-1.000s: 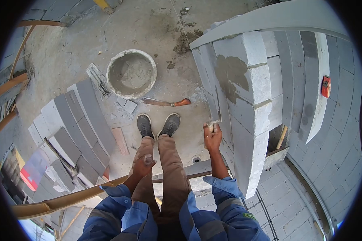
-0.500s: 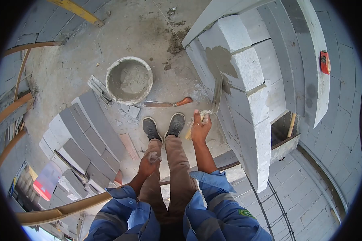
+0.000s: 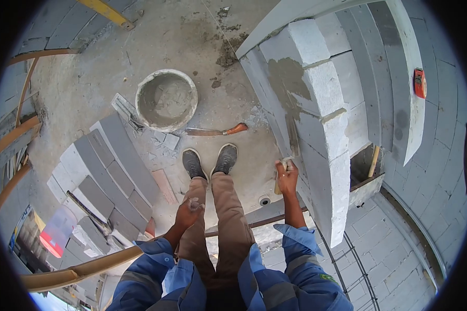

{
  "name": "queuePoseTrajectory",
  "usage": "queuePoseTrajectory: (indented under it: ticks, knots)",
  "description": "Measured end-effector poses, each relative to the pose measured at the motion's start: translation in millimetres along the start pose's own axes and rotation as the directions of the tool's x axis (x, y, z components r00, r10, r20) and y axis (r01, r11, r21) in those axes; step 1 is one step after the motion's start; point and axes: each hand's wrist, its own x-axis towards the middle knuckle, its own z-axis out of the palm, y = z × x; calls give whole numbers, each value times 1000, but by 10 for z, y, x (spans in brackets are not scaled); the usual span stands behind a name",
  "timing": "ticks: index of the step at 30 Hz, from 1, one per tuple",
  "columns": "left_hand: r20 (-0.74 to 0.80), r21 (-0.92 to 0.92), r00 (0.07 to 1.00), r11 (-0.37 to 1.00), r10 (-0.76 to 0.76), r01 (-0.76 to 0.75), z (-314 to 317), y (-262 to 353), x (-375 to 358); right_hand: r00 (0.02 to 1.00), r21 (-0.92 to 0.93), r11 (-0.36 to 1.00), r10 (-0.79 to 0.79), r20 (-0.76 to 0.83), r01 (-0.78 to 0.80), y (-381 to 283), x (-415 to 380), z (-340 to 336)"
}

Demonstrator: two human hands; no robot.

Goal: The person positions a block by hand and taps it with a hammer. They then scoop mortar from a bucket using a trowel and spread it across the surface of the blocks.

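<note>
Right of the frame's centre, the right hand (image 3: 287,179) grips a flat-bladed trowel (image 3: 293,136), whose blade extends above the fist beside the block wall (image 3: 316,140). Its long axis runs nearly upright in the frame, blade pointing towards the top edge, near the smeared mortar (image 3: 289,83). The left hand (image 3: 189,212), lower centre, is curled; whether around anything, I cannot tell.

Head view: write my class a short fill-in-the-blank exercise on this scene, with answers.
1. The trowel is held in the ____ hand.
2. In the picture, the bucket stands to the ____ of the tape measure.
3. The sleeves are mainly ____.
4. The shoes in view number ____.

Answers: right; left; blue; two.
</note>
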Motion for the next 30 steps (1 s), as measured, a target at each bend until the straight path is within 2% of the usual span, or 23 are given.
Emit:
queuePoseTrajectory:
  ticks: [1, 4, 5, 8, 9, 10, 12, 14, 16, 18, 20, 22, 23, 25, 27, 30]
  knots:
    - [-10, 44, 1000, 999, 6, -5, 6, 11, 20, 999, -21, 999, -37, -34, 36, 173, -79, -31]
    - [3, 21, 1000, 1000, -5, 5, 13, 70, 56, 998, -132, 990, -58, -17, 56, -14, -213, 135]
    - [2, 20, 1000, 1000, -16, 16, 26, 68, 43, 993, -176, 978, -117, 10, 116, 62, -96, 246]
    - [-25, -4, 1000, 1000, -6, 5, 97, 59, 75, 966, -150, 954, -250, 72, 259, -225, 371, 677]
    - [-55, 30, 998, 1000, 10, -9, 148, 13, 88, 943, -159, 929, -326, 75, 334, -282, 540, 786]
    - [-79, 67, 997, 998, 27, -22, 173, -15, 78, 942, -148, 931, -326, 78, 334, -326, 664, 806]
    - [-70, 45, 997, 999, 26, -23, 184, 54, 32, 950, -235, 922, -311, 24, 308, -412, 830, 657]
    - [-67, 4, 997, 999, 37, -36, 167, 123, 53, 944, -216, 920, -331, 15, 326, -459, 676, 413]
    - [8, 48, 999, 998, 36, -37, 167, 138, 70, 937, -205, 915, -349, 22, 346, -474, 472, 301]
    - [24, 52, 1000, 999, 8, -9, 173, 157, 88, 855, -229, 839, -517, -50, 494, -554, 261, 351]
    - [44, 68, 999, 998, -5, 2, 224, 71, 158, 882, -271, 849, -472, -1, 454, -650, 337, 516]
    - [-72, 200, 994, 978, 82, -67, 402, -244, 183, 882, -287, 836, -464, 85, 468, -607, 636, 826]
    - [-77, 200, 994, 978, 78, -61, 400, -218, 170, 895, -242, 862, -438, 88, 446, -638, 797, 1000]
    - [-117, 14, 989, 996, 86, -85, 355, -51, 115, 907, -193, 886, -410, 94, 421, -742, 1078, 1261]
    - [-103, -21, 994, 999, 34, -36, 278, 76, 85, 916, -139, 906, -401, 21, 400, -863, 1240, 1404]
    - [-81, -55, 996, 998, -30, 26, 237, 133, 53, 917, -134, 909, -398, 0, 395, -924, 1380, 1424]
